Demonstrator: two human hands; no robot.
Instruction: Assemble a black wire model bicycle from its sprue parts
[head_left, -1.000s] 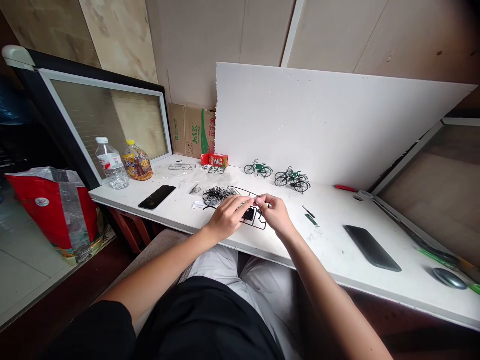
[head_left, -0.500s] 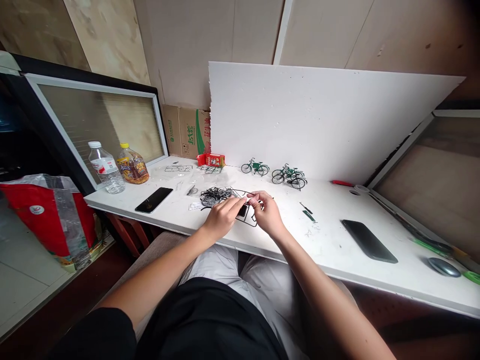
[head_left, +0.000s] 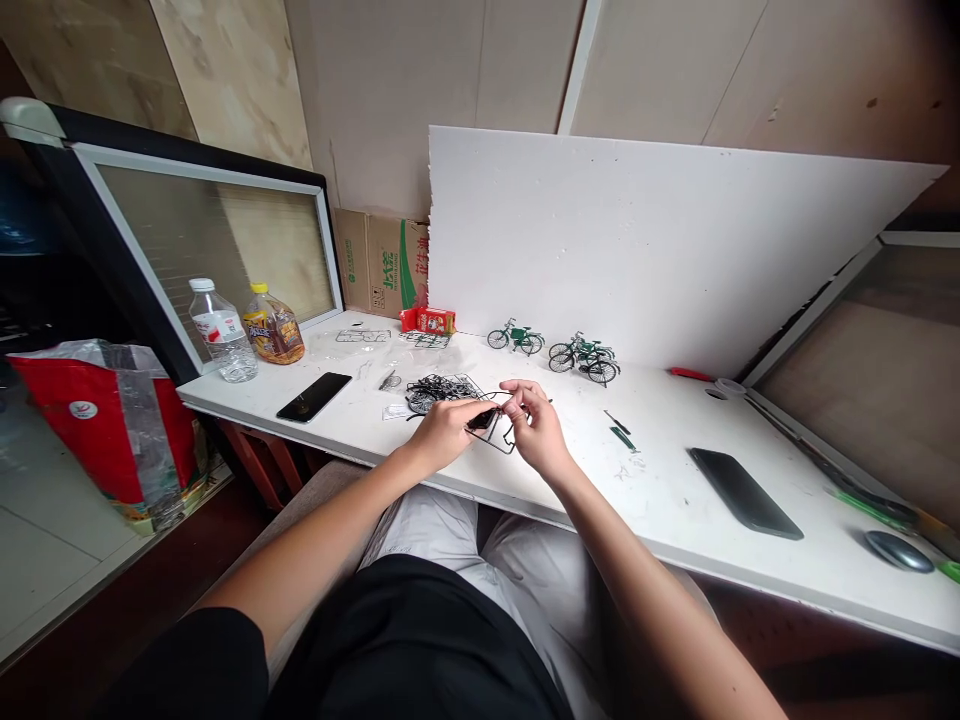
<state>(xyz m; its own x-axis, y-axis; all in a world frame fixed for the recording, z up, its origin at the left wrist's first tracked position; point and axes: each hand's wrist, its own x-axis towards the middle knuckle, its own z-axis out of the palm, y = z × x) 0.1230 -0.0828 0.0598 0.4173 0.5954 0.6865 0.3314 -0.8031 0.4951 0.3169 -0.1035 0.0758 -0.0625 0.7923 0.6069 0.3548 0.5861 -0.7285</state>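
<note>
Black plastic frame, tilted over the desk straight ahead at twelve o'clock, is gripped by the left hand, probably for steadiness, so the right hand can pinch, fingertips closed, at its two o'clock edge.

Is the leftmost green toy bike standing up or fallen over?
Standing up: the green toy bicycle rests on its wheels on the white table, handlebars up.
</note>
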